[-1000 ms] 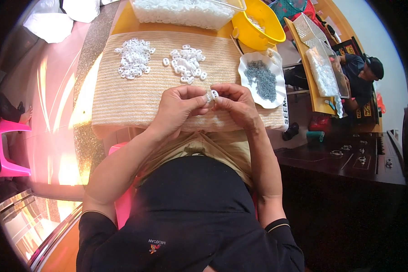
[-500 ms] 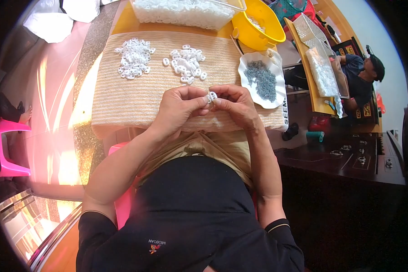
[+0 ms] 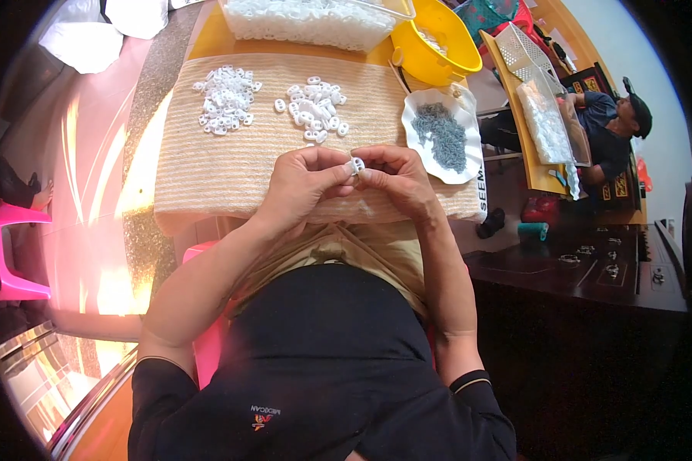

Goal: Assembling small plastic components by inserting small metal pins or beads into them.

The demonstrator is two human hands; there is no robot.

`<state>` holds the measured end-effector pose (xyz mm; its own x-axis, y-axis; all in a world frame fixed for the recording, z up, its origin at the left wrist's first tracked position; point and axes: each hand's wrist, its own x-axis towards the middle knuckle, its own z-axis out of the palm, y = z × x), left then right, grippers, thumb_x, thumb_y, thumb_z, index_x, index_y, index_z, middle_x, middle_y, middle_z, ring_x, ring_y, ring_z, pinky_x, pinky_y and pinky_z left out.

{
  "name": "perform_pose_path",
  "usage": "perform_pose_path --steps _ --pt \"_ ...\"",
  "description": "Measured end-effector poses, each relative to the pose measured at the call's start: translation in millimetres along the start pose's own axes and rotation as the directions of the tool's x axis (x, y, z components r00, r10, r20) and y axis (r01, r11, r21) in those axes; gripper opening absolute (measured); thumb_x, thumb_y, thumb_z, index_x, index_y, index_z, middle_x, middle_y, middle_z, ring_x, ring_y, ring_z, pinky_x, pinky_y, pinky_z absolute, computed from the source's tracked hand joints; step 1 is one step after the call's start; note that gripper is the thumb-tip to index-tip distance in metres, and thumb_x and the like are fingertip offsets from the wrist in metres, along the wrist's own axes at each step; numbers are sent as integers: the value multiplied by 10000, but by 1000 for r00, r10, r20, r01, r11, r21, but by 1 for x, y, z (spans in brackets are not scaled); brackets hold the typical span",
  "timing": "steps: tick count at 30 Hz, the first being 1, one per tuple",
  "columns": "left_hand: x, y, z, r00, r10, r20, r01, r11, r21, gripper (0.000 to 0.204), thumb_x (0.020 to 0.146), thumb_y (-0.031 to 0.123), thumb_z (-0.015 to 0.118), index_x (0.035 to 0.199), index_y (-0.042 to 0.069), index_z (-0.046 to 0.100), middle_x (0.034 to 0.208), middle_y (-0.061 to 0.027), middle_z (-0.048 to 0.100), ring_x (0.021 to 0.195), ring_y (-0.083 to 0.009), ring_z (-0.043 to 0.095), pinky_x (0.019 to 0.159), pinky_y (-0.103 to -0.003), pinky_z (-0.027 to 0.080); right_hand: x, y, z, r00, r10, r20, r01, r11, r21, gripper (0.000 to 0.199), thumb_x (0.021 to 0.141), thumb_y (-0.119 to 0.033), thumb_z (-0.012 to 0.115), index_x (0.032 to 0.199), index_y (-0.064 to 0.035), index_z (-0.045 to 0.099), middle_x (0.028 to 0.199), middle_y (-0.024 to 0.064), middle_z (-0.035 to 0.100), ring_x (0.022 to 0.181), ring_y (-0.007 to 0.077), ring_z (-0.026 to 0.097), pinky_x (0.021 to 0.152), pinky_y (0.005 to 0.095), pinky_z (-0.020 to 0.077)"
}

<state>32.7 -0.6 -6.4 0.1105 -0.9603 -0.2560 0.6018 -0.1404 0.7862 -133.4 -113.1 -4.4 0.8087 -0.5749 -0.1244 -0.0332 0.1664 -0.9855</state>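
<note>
Over the near edge of the cloth-covered table, both my hands meet at one small white plastic piece with holes [image 3: 357, 165]. My left hand [image 3: 306, 182] pinches it from the left between thumb and fingers. From the other side my right hand [image 3: 397, 180] grips it too, thumb and forefinger closed on it. Beyond the hands lies a loose pile of white two-holed oval pieces [image 3: 313, 109]. A denser pile of white pieces [image 3: 227, 100] sits to its left. To the right, a white wavy-edged plate [image 3: 466, 171] bears many small grey metal-looking parts [image 3: 441, 134], too small to name.
A clear bin [image 3: 388, 31] full of white pieces stands at the table's far edge, beside a yellow basin [image 3: 437, 67]. The striped cloth [image 3: 207, 177] covers the tabletop. At far right a person in a dark cap [image 3: 615, 127] sits by another table. A pink stool [image 3: 15, 253] stands left.
Both hands stay together at the white piece, which has turned slightly between the fingertips. The whole view has shifted very slightly.
</note>
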Motion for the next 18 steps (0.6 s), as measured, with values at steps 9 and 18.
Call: perform_pose_path --steps 9,18 --pt "-1 2 2 1000 -24 13 25 999 -30 160 863 48 647 1003 -20 609 921 -76 648 775 -113 622 714 -226 549 -2 -1 0 1000 -7 10 7 1000 9 322 837 -60 685 1131 43 605 1005 90 667 904 137 637 811 255 520" --pt "-2 3 4 999 -44 8 45 997 -63 160 867 61 649 1010 -1 612 916 -66 649 778 -110 623 712 -226 546 -2 -3 2 1000 -22 -4 22 998 56 294 830 -23 675 1110 48 621 984 99 671 860 146 648 787 251 533"
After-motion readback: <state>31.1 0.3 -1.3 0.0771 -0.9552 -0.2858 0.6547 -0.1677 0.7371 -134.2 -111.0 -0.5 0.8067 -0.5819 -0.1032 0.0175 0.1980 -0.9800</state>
